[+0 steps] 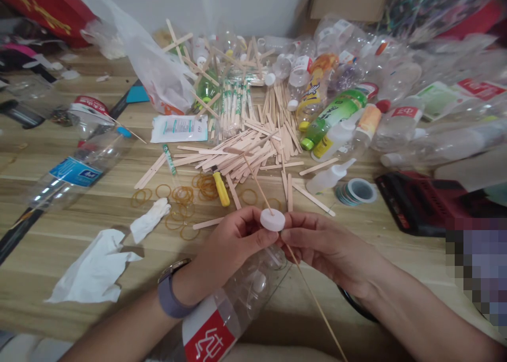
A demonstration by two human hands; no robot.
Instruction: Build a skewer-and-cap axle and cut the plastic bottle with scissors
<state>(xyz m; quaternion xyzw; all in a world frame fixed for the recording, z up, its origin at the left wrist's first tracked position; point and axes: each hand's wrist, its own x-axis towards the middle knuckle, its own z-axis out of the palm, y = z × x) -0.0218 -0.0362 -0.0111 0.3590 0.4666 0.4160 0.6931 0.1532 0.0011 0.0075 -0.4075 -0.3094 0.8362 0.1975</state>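
My left hand [233, 243] pinches a white bottle cap [272, 219] between thumb and fingers. A thin wooden skewer [312, 296] runs straight through the cap, its tip sticking up behind and its long end slanting down to the right. My right hand [327, 248] closes on the skewer just under the cap. Beneath both hands lies a clear plastic bottle [233, 304] with a red label, resting near my lap. A watch sits on my left wrist.
A heap of flat wooden sticks [245, 151] covers the table's middle, with rubber bands [182, 198], a yellow-handled tool [221, 189] and crumpled tissue [95, 269] nearer. Several empty bottles [356, 87] pile at the back right. A tape roll [356, 191] and dark red case [420, 203] lie right.
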